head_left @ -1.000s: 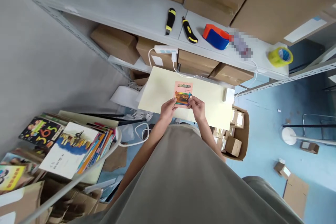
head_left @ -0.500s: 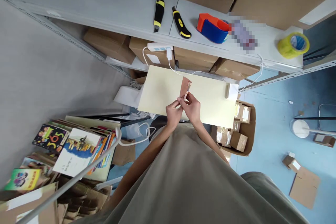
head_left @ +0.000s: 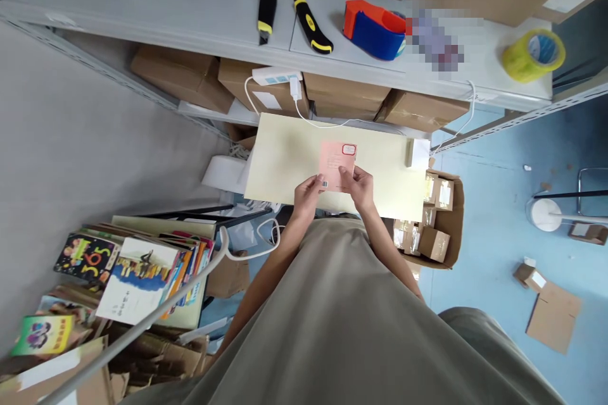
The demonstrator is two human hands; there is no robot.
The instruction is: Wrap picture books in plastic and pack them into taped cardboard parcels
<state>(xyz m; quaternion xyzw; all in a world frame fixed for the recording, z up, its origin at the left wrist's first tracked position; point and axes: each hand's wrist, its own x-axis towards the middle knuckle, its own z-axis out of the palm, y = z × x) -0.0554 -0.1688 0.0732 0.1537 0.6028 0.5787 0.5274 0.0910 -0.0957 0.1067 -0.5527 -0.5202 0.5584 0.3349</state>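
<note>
A thin pink booklet point(head_left: 335, 155) is held over the pale yellow board point(head_left: 285, 149), its face turned up. Lines of small print, a red-framed label near its upper right corner and a barcode at its lower left show on the cover. My left hand point(head_left: 306, 195) pinches the lower left corner beside the barcode. On the right edge, my right hand point(head_left: 361, 187) grips the booklet with the thumb lying on the cover; its other fingers are partly hidden beneath. A small white block point(head_left: 418, 153) sits at the board's right end.
Two box cutters point(head_left: 266, 9), a blue and red tape dispenser point(head_left: 377, 35) and a yellow tape roll point(head_left: 534, 56) lie on the shelf above. A power strip point(head_left: 275, 76) stands behind the board. Stacked books point(head_left: 137, 278) are at left, a carton of small boxes point(head_left: 449, 221) at right.
The booklet has turned from a steep, narrow view to lying face up towards me. My hands have moved apart, to its left corner and right edge. The whole view has shifted slightly.
</note>
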